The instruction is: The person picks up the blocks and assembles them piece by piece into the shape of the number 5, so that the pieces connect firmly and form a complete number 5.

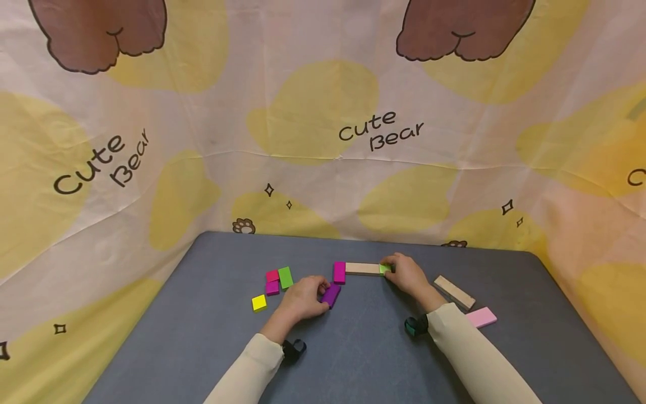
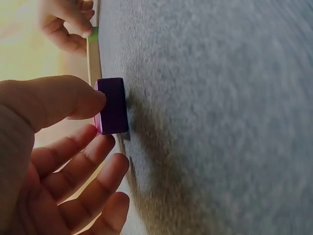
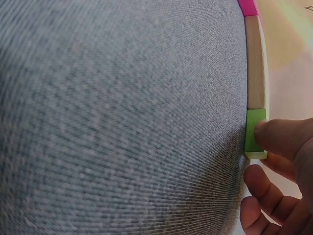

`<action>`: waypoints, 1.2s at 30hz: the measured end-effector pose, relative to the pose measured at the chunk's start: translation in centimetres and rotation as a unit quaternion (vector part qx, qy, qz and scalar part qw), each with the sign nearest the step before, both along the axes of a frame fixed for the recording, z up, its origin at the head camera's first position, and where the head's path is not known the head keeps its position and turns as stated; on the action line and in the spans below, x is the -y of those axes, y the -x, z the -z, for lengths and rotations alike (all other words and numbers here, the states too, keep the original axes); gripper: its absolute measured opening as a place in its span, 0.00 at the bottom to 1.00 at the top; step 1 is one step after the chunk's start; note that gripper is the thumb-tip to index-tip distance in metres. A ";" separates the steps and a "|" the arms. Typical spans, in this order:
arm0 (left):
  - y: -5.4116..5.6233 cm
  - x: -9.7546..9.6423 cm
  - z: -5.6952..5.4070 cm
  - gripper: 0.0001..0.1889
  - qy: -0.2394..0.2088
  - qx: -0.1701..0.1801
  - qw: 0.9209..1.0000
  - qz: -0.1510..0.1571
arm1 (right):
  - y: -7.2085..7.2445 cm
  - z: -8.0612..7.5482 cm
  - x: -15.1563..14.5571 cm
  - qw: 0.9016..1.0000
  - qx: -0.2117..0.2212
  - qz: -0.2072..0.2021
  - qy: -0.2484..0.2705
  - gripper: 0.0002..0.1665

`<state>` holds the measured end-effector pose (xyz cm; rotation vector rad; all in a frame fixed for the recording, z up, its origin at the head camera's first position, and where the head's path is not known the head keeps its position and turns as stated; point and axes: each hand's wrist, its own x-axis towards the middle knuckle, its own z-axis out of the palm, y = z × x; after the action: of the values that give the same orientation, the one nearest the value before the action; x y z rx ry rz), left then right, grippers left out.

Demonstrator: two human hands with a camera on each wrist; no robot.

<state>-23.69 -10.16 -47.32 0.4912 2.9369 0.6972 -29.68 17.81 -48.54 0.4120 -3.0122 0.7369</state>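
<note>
In the left grip [image 1: 304, 298] is a purple block [image 1: 331, 295].

On the table [image 1: 202, 348], 4 blocks [image 1: 285, 277] lie left, a block row [image 1: 362, 269] midway, 2 planks [image 1: 454, 292] right.

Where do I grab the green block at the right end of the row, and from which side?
I'd pinch the green block across its front and back sides, coming from the right. Its left end touches the wooden strip, so there's no gap there, but no block stands past its right end. The right hand is on that side.
</note>
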 end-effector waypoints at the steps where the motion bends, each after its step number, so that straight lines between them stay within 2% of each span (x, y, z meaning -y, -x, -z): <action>1: 0.0 -0.1 0.0 0.19 0.000 0.000 1.000 -0.001 | 0.0 0.0 0.0 1.000 0.000 0.000 0.001 0.17; 11: 0.1 -1.1 0.4 0.19 -0.013 -0.002 1.000 -0.011 | -0.1 0.0 0.0 1.000 -0.002 0.001 0.002 0.17; 20: 0.1 -1.8 0.7 0.19 -0.025 -0.020 0.999 -0.021 | -0.1 0.0 0.0 1.000 -0.001 0.001 0.003 0.17; 25: 0.1 -2.0 0.6 0.19 -0.023 -0.015 0.999 -0.032 | 0.0 0.0 0.0 1.000 0.003 0.002 -0.002 0.17; 36: 0.3 -1.7 0.6 0.17 -0.029 -0.020 0.999 -0.021 | 0.0 0.0 0.0 1.000 -0.011 -0.004 -0.013 0.17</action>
<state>-23.96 -8.41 -47.91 0.4555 2.9789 0.7889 -29.70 17.81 -48.52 0.4314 -3.0052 0.6892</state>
